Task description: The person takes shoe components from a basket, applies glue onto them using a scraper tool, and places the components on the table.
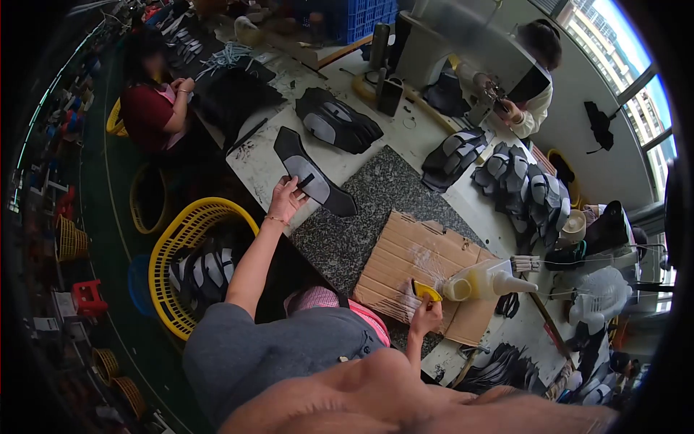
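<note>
My left hand [284, 201] pinches the edge of a flat, curved black shoe upper piece [332, 194] with a grey panel and a small black strip. It is held up over the table, overlapping the speckled dark slab [341, 249]. In my right hand [426, 317] is a small yellow brush [426, 291] with a dark edge, low over a corrugated cardboard sheet [394, 249] smeared with whitish residue. Right beside that brush are a pale cup [457, 290] with yellowish contents and a translucent squeeze bottle [491, 280] with a pointed nozzle.
Stacks of black-and-grey pieces [336, 121] lie across the table. A yellow basket [157, 282] holding similar pieces stands left of me. One co-worker [152, 101] sits at far left, another [538, 79] works at a machine across the table. A blue crate [369, 18] is at the back.
</note>
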